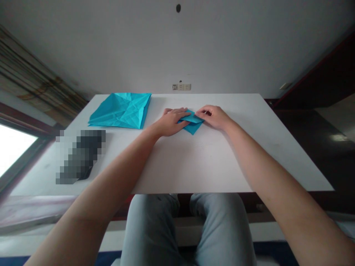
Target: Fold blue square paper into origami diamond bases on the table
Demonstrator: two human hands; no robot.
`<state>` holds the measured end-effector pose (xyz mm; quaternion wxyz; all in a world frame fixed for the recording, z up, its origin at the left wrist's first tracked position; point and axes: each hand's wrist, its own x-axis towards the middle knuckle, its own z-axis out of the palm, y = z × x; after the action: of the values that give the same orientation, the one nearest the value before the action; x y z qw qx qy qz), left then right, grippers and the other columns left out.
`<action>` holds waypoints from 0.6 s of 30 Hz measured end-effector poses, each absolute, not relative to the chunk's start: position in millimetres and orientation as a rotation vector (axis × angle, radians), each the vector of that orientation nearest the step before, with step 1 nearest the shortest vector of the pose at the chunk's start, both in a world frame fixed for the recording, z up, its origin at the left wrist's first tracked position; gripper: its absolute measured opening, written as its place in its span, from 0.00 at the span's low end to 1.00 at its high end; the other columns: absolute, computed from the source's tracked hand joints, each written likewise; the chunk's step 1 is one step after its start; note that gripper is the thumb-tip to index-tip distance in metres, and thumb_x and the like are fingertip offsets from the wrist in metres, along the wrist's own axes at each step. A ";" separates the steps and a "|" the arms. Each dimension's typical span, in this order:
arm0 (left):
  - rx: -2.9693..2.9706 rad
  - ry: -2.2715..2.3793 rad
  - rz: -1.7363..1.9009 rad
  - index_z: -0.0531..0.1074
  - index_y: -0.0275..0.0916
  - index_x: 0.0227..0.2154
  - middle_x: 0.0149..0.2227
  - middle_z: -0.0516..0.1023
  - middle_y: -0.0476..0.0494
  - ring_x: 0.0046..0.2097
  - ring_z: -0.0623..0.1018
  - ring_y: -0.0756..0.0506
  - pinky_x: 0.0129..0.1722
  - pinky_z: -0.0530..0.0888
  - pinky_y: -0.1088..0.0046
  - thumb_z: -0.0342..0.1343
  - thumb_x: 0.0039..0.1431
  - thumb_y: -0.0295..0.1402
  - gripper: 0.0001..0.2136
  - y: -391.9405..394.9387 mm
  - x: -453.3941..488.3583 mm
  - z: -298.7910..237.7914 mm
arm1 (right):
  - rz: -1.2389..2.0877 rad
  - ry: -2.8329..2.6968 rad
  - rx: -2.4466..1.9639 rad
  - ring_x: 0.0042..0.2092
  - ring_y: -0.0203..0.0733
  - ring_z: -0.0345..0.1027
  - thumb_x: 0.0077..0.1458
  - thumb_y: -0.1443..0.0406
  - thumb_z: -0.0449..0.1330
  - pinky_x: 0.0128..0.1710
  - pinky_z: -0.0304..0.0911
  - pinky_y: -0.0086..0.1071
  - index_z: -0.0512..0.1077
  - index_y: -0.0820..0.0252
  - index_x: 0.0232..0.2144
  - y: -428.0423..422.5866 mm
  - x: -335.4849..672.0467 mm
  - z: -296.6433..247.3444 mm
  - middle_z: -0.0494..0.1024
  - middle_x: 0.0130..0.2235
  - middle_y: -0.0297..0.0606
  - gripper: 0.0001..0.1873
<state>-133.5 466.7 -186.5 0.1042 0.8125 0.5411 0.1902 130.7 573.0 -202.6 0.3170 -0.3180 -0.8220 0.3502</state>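
Note:
A small folded piece of blue origami paper [193, 128] lies on the white table [191, 162], one corner pointing toward me. My left hand [173, 122] rests on its left side, fingers stretched out across the top and thumb apart, lower down. At the right corner, my right hand [215, 116] pinches the paper's edge between thumb and index finger, its other fingers curled. An upper flap sits slightly raised over the layer beneath. Part of the paper is hidden under my left fingers.
A larger creased blue paper [122, 111] lies at the table's back left. In front of it is a dark, pixelated object [85, 155]. A wall with sockets [181, 87] stands behind the table, and a curtain [36, 74] hangs at left. My knees are below the near edge.

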 end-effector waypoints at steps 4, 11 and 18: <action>2.403 1.623 0.673 0.85 0.46 0.68 0.67 0.89 0.36 0.70 0.87 0.31 0.74 0.74 0.50 0.50 0.82 0.39 0.23 470.7 -134.1 -182.7 | 0.986 -2.204 -0.736 0.39 0.45 0.69 0.51 0.18 0.69 0.41 0.64 0.40 0.89 0.53 0.43 568.9 131.1 -195.9 0.84 0.45 0.44 0.49; 2.381 1.711 0.749 0.89 0.43 0.48 0.46 0.93 0.36 0.48 0.89 0.34 0.56 0.80 0.59 0.52 0.80 0.39 0.19 473.0 -135.1 -180.2 | 0.798 -2.315 -0.694 0.42 0.49 0.69 0.60 0.46 0.81 0.43 0.65 0.42 0.86 0.52 0.48 575.1 133.3 -200.0 0.80 0.50 0.43 0.23; 2.302 1.717 0.921 0.90 0.39 0.49 0.52 0.93 0.33 0.53 0.89 0.32 0.59 0.82 0.57 0.57 0.76 0.39 0.16 473.5 -137.7 -183.3 | 0.698 -2.309 -0.773 0.44 0.50 0.71 0.64 0.62 0.74 0.46 0.66 0.43 0.87 0.54 0.45 578.6 132.1 -201.7 0.81 0.47 0.43 0.08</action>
<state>-137.7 473.5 -183.3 0.0627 0.7619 0.5682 0.3047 132.1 578.6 -201.7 0.2994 -0.2913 -0.8697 0.2628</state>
